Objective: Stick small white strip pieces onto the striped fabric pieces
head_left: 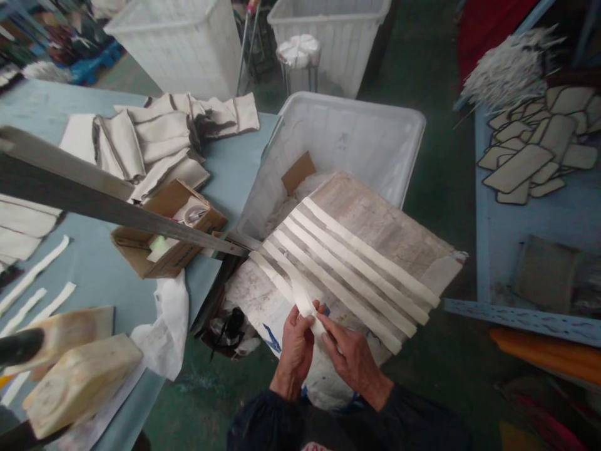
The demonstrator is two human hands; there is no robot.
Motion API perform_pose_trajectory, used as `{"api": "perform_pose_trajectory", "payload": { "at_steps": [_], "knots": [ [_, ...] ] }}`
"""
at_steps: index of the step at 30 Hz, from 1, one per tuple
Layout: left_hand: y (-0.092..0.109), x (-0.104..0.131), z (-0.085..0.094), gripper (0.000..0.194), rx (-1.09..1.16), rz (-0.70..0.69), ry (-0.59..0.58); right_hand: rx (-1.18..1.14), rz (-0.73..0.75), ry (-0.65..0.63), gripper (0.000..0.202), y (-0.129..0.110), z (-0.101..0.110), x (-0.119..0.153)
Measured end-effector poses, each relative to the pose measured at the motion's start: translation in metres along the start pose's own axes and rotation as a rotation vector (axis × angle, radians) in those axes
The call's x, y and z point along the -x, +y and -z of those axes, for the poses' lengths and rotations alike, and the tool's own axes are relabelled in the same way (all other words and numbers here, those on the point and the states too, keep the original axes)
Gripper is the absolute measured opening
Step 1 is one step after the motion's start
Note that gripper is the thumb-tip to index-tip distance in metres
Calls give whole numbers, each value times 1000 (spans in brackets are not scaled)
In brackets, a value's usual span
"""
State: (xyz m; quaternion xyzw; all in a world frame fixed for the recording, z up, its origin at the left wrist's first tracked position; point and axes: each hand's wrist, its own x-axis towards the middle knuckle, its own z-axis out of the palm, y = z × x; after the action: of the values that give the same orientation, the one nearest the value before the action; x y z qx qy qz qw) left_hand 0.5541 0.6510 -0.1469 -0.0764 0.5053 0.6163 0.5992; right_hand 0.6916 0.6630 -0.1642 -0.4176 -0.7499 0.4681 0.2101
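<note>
If the board [345, 194] tips, the laid strips [373, 255] may slide | left hand [298, 347], right hand [357, 360]: our fingers pinch one held strip [302, 296] | uneven pulling may twist it

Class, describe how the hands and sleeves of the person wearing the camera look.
The left hand and right hand are bare, with no gloves and short-looking nails. The left sleeve and right sleeve are long, loose and very dark, perhaps navy, without visible stripes or markings.
</note>
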Motion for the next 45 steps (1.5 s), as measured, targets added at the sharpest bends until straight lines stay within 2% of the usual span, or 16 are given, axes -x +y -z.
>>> {"api": "perform_pose_trajectory", "payload": {
  "at_steps": [5,9,12,14,16,18,20,27,30,34,45],
  "knots": [
    [7,1,11,41,11,62,43,122,117,-30,48,-1,-6,3],
    [11,-1,15,43,28,101,50,23,109,0,48,-1,-6,12],
    [18,0,17,43,-3,81,69,-91,-16,110,46,6,-5,23],
    [24,2,17,44,-54,75,46,-102,-152,202,40,15,-5,26],
    [30,4,16,44,-89,80,12,-73,-271,243,37,26,-8,24],
    [38,5,15,43,-91,78,9,-20,-330,220,37,37,-12,16],
    [46,6,13,43,-88,65,25,48,-325,168,37,45,-17,5],
    [70,8,13,46,-103,52,4,211,-134,108,35,50,-37,-31],
    [78,3,12,48,-99,52,13,245,-86,40,36,50,-44,-43],
    [95,-8,11,42,-125,42,-13,346,-145,-18,41,50,-51,-56],
    [168,-49,2,35,-240,77,-109,467,-291,-25,45,34,-56,-74]
  ]
}}
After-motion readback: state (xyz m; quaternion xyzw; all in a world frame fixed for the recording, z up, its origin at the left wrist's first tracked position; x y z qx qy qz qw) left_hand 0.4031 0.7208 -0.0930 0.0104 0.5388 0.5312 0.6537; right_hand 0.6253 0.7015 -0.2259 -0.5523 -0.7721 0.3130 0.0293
